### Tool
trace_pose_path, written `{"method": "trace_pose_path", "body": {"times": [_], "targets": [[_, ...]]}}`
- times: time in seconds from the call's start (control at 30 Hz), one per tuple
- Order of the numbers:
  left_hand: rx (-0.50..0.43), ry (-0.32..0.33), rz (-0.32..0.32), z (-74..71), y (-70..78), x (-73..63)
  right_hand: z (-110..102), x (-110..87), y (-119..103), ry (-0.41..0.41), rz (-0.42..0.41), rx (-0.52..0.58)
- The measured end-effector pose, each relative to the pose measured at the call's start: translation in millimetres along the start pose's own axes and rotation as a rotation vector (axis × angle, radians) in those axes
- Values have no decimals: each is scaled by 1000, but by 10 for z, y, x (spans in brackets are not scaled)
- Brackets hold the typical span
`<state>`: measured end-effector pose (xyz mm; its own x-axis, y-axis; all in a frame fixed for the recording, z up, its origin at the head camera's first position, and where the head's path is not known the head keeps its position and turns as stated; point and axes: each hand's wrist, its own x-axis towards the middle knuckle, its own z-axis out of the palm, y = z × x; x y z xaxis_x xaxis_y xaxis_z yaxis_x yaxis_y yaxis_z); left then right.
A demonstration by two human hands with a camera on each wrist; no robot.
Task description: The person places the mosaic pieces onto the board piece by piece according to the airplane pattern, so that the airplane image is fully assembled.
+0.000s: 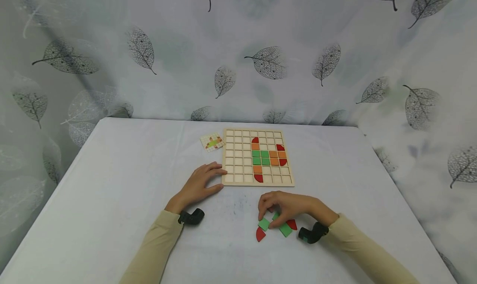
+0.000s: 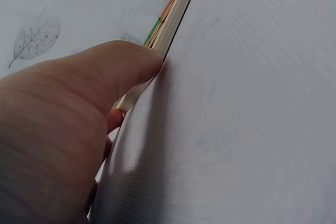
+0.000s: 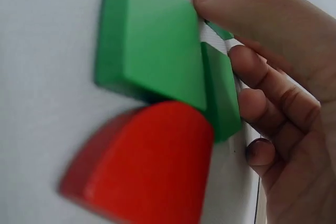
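My left hand lies at the left edge of a wooden grid board, fingers extended. In the left wrist view its thumb touches the board's side. Below the board, my right hand bends over loose tiles, with a green square tile between thumb and index finger. The right wrist view shows the thumb right at that tile's edge, the index finger mostly hidden. Close by are a red quarter-round tile, another green square, a partly covered green tile and a second red tile.
Green, orange and red tiles sit in the board's right half. A small pattern card lies by its upper left corner. The white tabletop ends at a leaf-printed cloth backdrop.
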<state>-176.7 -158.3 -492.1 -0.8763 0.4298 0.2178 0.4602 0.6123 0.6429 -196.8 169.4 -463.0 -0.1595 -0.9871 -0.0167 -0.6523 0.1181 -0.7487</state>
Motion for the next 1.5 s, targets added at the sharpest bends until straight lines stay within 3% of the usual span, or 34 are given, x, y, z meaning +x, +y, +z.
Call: {"method": "trace_pose_path", "body": {"times": [0.27, 0.53, 0.93, 1.2, 1.5], "targets": [[-4, 4, 10, -10, -1, 2, 13, 10, -28, 42, 22, -21], [-6, 7, 16, -6, -8, 2, 4, 26, -31, 79, 64, 32], [-3, 0, 7, -5, -20, 1, -128, 133, -59, 138, 2, 14], [-1, 0, 14, 11, -25, 7, -257, 166, 111, 140, -9, -35], [0, -14, -9, -5, -3, 11, -447, 252, 200, 170, 6, -10]]}}
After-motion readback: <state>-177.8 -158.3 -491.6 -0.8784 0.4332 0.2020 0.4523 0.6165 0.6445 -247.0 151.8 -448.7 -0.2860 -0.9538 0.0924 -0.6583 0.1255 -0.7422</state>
